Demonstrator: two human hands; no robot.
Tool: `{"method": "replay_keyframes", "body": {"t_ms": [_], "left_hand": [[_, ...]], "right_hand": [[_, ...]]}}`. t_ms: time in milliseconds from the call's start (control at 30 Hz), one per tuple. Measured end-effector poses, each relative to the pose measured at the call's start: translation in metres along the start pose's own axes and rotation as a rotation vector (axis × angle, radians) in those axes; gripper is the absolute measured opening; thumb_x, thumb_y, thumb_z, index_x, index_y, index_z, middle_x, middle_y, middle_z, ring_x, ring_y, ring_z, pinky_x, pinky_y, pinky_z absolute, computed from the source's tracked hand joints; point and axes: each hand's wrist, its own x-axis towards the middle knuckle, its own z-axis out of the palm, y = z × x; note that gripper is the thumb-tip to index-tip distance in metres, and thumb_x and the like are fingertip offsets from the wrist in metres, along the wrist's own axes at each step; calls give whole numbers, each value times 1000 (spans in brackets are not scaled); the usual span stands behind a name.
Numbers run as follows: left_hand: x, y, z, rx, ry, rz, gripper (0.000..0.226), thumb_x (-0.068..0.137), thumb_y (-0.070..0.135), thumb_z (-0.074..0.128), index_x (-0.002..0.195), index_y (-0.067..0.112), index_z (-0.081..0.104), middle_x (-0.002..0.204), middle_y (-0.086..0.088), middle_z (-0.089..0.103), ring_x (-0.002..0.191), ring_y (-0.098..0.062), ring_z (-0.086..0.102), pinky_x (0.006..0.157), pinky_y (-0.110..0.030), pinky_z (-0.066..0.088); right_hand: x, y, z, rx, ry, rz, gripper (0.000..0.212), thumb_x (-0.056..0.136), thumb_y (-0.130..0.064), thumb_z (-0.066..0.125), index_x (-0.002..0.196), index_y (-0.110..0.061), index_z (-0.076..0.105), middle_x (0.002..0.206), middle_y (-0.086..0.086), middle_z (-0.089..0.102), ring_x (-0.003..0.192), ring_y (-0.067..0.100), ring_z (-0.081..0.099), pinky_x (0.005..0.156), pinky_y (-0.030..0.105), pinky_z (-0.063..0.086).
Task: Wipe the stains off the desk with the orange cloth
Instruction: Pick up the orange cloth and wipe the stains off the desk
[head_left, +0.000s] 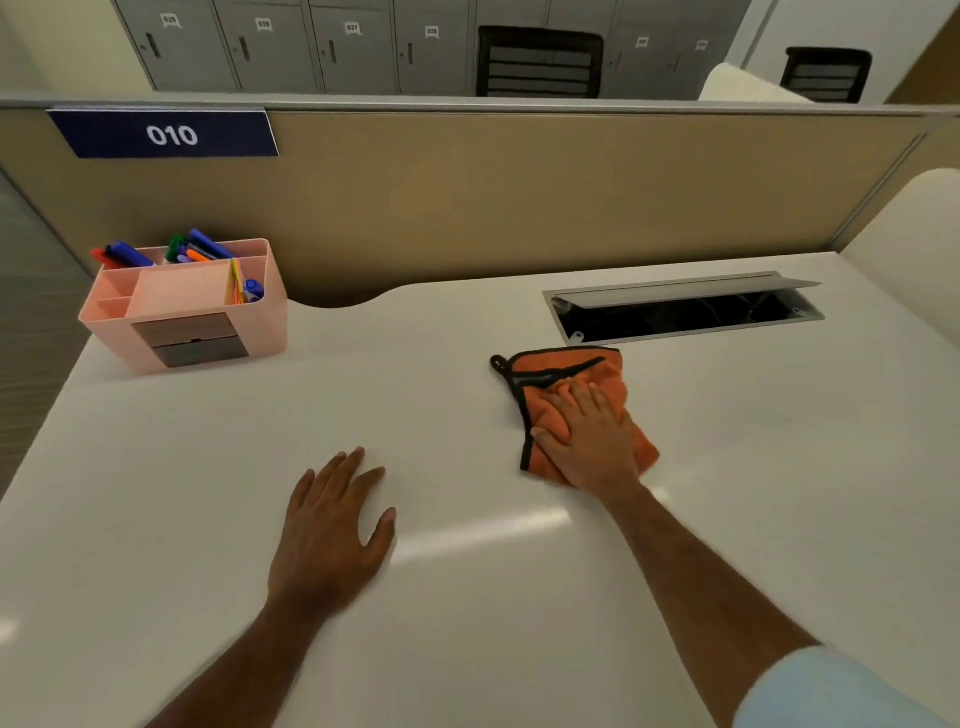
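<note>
An orange cloth (563, 376) with dark edging and a small hanging loop lies folded on the white desk (415, 405), right of centre. My right hand (589, 439) presses flat on top of it, fingers spread and palm down, covering its near half. My left hand (332, 525) rests flat on the bare desk to the left, fingers apart, holding nothing. No stain shows on the desk surface in this view.
A pink desk organiser (187, 306) with coloured markers stands at the back left. An open cable hatch (685, 309) lies just behind the cloth. A tan partition (493, 197) with a "010" sign closes the back edge. Black chairs and grey lockers stand beyond.
</note>
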Motion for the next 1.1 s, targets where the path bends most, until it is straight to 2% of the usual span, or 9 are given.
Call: {"method": "replay_keyframes", "body": {"t_ms": [200,367,500,600,667,733,833,1000,1100], "left_hand": [[-3,3,-3,-6,-3,-1,60,88,54,35,138,25,51,156,0,37,146,-17,29,122,-39,14],[-4,4,-6,-12,-9,-5,62,87,54,34,137,22,52,154,-3,40,145,-21,32,121,-43,17],[-4,6,-8,-4,-42,-11,63,88,53,34,140,21,50,156,-4,38,146,-22,29,122,-42,15],[-5,10,-11,13,-77,-17,65,88,51,34,141,18,49,156,-7,38,146,-24,29,121,-43,16],[-7,12,-15,6,-89,-19,69,86,55,30,139,16,52,152,-8,43,143,-26,35,119,-43,23],[-8,14,-21,-5,-98,-4,74,83,58,27,136,15,55,148,-9,48,137,-27,43,113,-42,32],[-14,12,-32,-13,-88,20,72,83,59,28,133,16,57,142,-8,54,131,-27,50,106,-41,40],[-27,-14,-52,-16,-60,1,62,88,57,38,133,18,56,141,-6,54,130,-24,50,104,-41,42],[-39,-44,-66,-21,-17,-17,57,88,52,45,132,18,57,139,-4,56,130,-23,51,104,-39,43]], "right_hand": [[-73,-25,4,66,32,59,68,86,-69,33,147,-39,32,160,-2,26,150,24,14,116,57,20],[-148,-55,7,121,-1,-169,67,82,-72,38,142,-43,39,160,-8,24,151,18,10,115,57,21],[-182,-51,5,146,-97,-344,68,84,-74,40,145,-48,28,162,-16,8,150,11,-7,120,49,-1],[-194,-52,-2,184,-128,-364,71,82,-79,39,145,-49,26,160,-21,1,148,6,-13,115,40,-15],[-197,-57,-3,192,-137,-370,71,82,-79,38,146,-48,27,159,-22,0,148,5,-16,113,38,-18],[-198,-67,-1,185,-152,-392,67,86,-76,36,146,-47,28,161,-20,2,148,6,-15,113,39,-18],[-195,-93,4,188,-104,-421,56,90,-65,38,142,-44,36,161,-14,18,149,11,-4,115,44,-7],[-170,-138,12,219,-103,-397,52,94,-61,29,143,-43,36,161,-14,19,148,8,-7,116,39,-14],[-147,-167,17,207,-88,-369,55,93,-60,27,144,-42,35,161,-13,21,150,9,-2,120,43,-4]]}}
